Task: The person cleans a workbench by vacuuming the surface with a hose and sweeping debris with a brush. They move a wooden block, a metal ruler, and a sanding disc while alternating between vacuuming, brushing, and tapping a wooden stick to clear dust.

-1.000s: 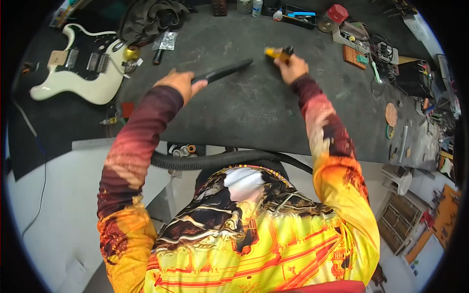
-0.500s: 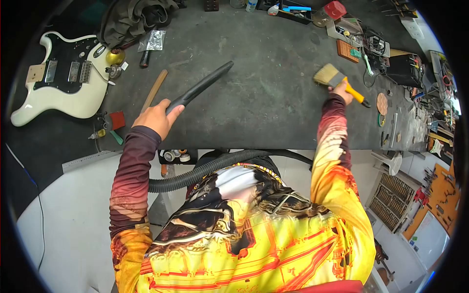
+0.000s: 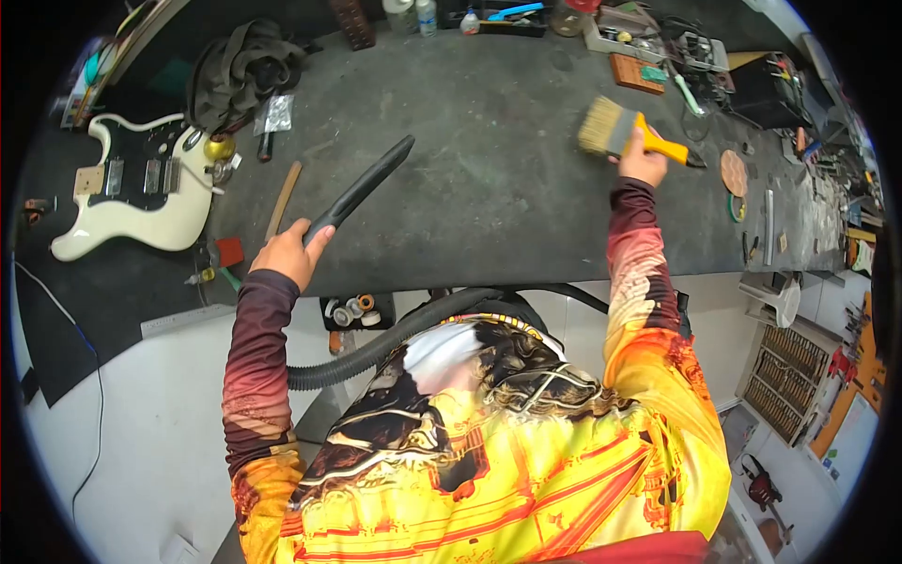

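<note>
My left hand (image 3: pixel 285 254) is wrapped round a black vacuum nozzle (image 3: pixel 362 188), a long tapering tube that points away to the upper right over the bench. A ribbed black hose (image 3: pixel 352 365) runs below the bench edge in front of my body. Just beyond my left hand lies a thin wooden strip (image 3: pixel 283 199). Over on the right, my right hand (image 3: pixel 643 162) grips a wide paintbrush (image 3: pixel 620 130) with pale bristles and a yellow handle. Its bristles face left, and the black handle end points right.
A white electric guitar body (image 3: pixel 141 221) lies at the left of the dark workbench (image 3: pixel 470 207). Dark cloth (image 3: pixel 240 80) is bunched behind it. A wooden block (image 3: pixel 638 73), a round wooden disc (image 3: pixel 734 173) and electronic gear (image 3: pixel 770 89) sit at the right.
The camera view has shifted, so the bench things appear displaced. My right hand has turned the paintbrush more level, and the nozzle tip has swung a little left. Both hands keep their holds.
</note>
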`<action>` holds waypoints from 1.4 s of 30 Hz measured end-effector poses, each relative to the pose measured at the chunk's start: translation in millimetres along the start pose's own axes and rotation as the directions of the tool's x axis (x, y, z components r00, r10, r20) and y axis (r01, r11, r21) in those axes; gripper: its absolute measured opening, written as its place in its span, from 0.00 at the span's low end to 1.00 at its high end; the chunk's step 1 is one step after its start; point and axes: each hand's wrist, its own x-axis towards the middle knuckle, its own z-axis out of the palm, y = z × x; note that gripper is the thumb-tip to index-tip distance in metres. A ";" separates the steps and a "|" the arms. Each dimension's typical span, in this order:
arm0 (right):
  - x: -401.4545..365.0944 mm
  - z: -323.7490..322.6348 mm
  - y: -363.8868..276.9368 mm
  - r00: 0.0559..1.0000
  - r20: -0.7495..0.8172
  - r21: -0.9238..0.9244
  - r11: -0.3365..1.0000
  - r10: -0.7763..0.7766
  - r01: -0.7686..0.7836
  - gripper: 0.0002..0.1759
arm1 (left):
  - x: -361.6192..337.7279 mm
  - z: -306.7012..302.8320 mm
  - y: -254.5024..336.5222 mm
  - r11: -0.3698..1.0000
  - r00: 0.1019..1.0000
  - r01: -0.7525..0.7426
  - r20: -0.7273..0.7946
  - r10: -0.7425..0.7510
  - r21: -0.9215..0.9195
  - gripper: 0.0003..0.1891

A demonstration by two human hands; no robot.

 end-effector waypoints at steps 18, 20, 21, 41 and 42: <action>-88.2 32.9 -3.4 0.955 0.075 -0.085 0.952 -0.287 0.293 0.20 | 22.5 5.5 19.3 0.975 0.978 -0.202 -0.041 0.206 0.093 0.33; -70.8 -18.0 -21.0 0.979 -0.061 0.103 0.977 0.192 -0.185 0.22 | 27.1 7.3 20.9 0.971 0.974 -0.222 -0.026 0.226 0.091 0.33; -55.2 -40.8 -15.3 0.943 -0.122 0.151 0.944 0.311 -0.292 0.23 | 30.5 11.4 19.8 0.969 0.968 -0.242 -0.051 0.245 0.049 0.33; 177.9 -249.6 -70.9 0.987 0.024 -0.661 0.738 -0.162 0.137 0.13 | -18.6 4.7 100.8 0.997 0.969 0.019 -0.246 -0.001 0.072 0.25; 184.8 -252.0 -83.6 0.990 -0.028 -0.644 0.760 -0.138 0.088 0.12 | -17.0 3.4 107.8 0.998 0.965 0.016 -0.264 0.002 0.065 0.25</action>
